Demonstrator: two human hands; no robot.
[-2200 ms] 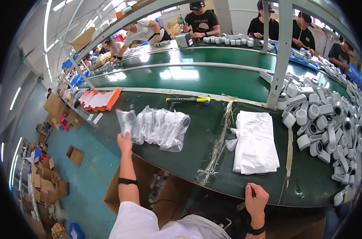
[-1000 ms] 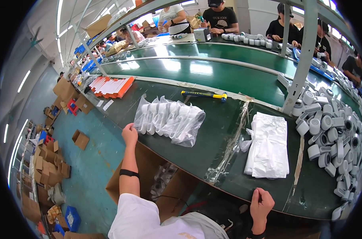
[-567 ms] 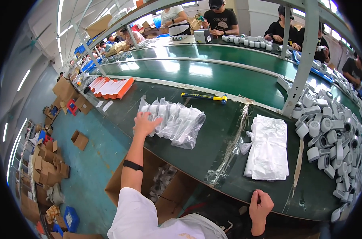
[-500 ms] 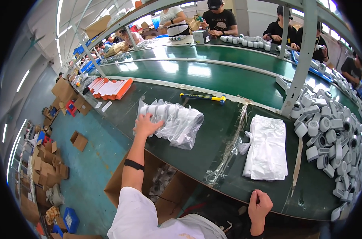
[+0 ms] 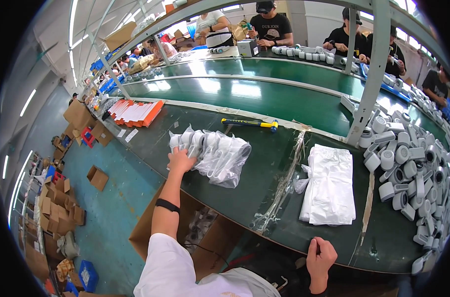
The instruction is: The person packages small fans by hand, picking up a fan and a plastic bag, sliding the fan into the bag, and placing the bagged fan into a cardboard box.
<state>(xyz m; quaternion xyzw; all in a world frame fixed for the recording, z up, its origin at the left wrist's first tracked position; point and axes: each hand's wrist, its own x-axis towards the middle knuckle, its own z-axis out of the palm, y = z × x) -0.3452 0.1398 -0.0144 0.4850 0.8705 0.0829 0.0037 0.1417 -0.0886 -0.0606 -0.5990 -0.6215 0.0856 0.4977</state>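
A row of white handheld devices in clear plastic bags [image 5: 220, 156] lies on the dark green workbench. My left hand [image 5: 180, 160] is at the near left end of that row, its fingers bent around the leftmost bagged device. My right hand [image 5: 321, 253] is closed in a loose fist at the bench's front edge, and nothing shows in it. Beyond the fist lies a stack of flat white plastic bags [image 5: 329, 185]. A hammer with a yellow and black handle [image 5: 249, 123] rests behind the bagged row.
Grey and white devices [image 5: 408, 163] are heaped at the right. Orange and white cardboard pieces [image 5: 135, 113] lie at the bench's far left. An upright metal post [image 5: 373, 74] stands before the green conveyor [image 5: 284, 96]. Below the bench is an open carton [image 5: 217, 237]. Several people work across the conveyor.
My left hand has drawn its spread fingers in around the leftmost bagged device, and the devices at that end now stand more upright. My right hand stays at the bench edge.
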